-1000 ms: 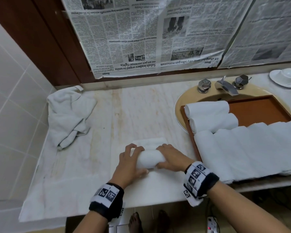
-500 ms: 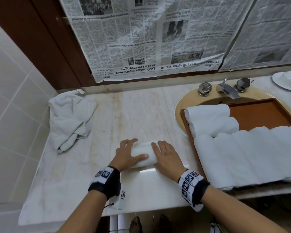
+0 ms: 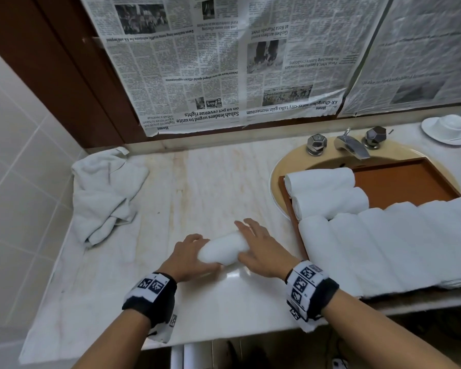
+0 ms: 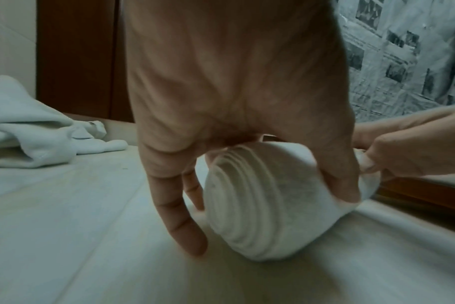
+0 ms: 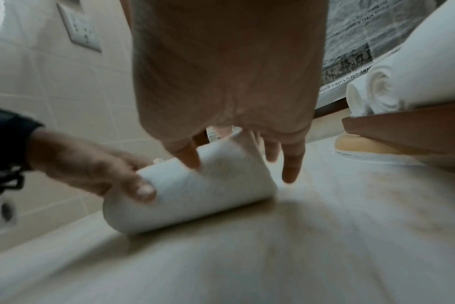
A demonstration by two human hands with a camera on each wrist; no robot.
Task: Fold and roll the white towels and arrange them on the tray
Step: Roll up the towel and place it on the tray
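Observation:
A rolled white towel (image 3: 221,249) lies on the marble counter (image 3: 197,182) in front of me; its spiral end (image 4: 260,205) shows in the left wrist view. My left hand (image 3: 189,251) grips its left end, fingers curled over the far side and thumb on the near side. My right hand (image 3: 258,246) rests on the right end (image 5: 195,195) with straight fingers on top and the thumb pressing into it. At the right, the brown tray (image 3: 399,182) holds two rolled towels (image 3: 322,193) at the back left and a row of several rolls (image 3: 383,243) along the front.
A heap of loose white towels (image 3: 104,193) lies at the counter's back left. The tray sits over the sink (image 3: 277,177), with the faucet (image 3: 351,145) behind it. A cup on a saucer (image 3: 447,129) stands at the far right. Newspaper covers the wall behind.
The flat tail of the towel has been rolled up into the roll. Both hands moved away from me with it, and my left fingers have curled round its end.

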